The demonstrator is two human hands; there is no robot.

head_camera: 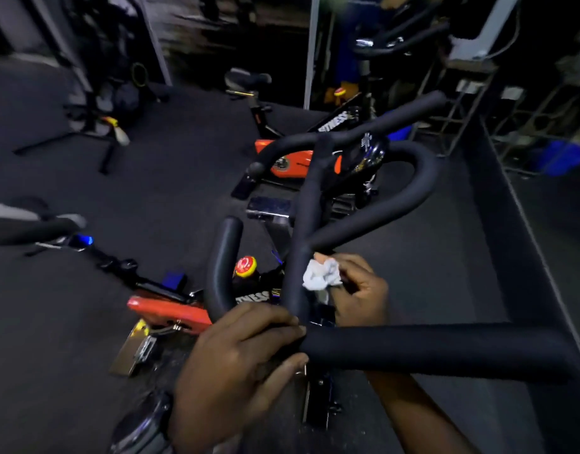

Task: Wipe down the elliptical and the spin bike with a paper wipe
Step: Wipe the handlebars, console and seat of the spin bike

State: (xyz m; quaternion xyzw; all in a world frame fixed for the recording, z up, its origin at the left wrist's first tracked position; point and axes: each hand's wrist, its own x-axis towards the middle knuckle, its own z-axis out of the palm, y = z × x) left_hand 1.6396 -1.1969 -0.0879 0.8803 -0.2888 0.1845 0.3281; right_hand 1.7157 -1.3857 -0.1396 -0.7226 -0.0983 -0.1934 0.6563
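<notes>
The spin bike's black foam handlebar (429, 347) fills the lower middle of the view, with curved bars rising toward the centre. My left hand (236, 358) grips the handlebar where its bars join. My right hand (357, 290) holds a crumpled white paper wipe (321, 273) and presses it against the upright centre bar (301, 257). Below the bars I see the bike's red resistance knob (246, 266) and its orange-red frame (170, 314).
A second spin bike with an orange flywheel cover (290, 162) and a black saddle (247, 78) stands farther back. A dark ledge (498, 204) runs along the right. Another machine's bar (29, 229) juts in from the left. Dark rubber floor (151, 178) lies between.
</notes>
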